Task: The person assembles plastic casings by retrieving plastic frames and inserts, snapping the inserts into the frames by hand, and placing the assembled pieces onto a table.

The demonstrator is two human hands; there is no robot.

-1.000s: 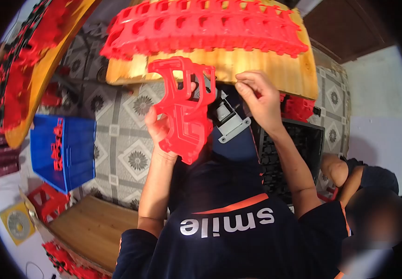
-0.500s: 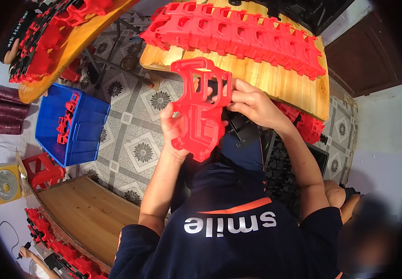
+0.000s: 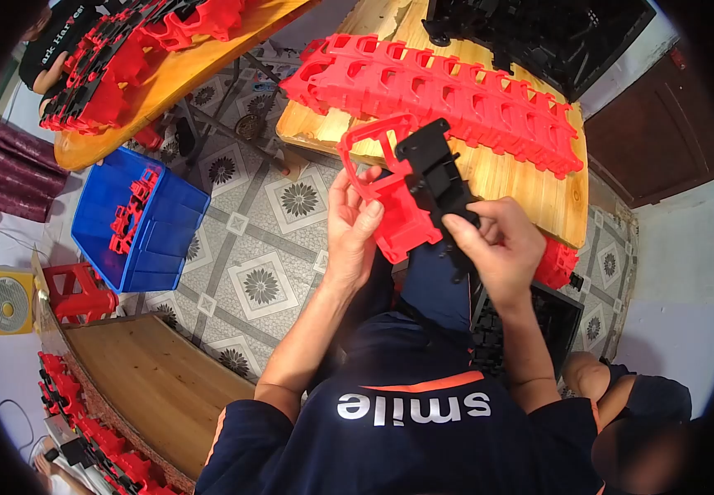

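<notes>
My left hand grips a red plastic frame by its left side, thumb across the near face. A black plastic part is in my right hand, pinched between thumb and fingers at its lower end. The black part lies over the right side of the red frame; whether the two are joined I cannot tell. Both are in front of my body, near the edge of the wooden table. Beyond them a long row of nested red frames lies on that table.
Black parts are heaped at the table's far end. A blue bin with red pieces inside stands left, near a red stool. Another table bears red and black parts, with a person behind. Someone else sits at lower right.
The red frame has been turned and brought a little right. My right hand has moved nearer my body and now shows the black part in front of the frame. The whole view has shifted slightly.
</notes>
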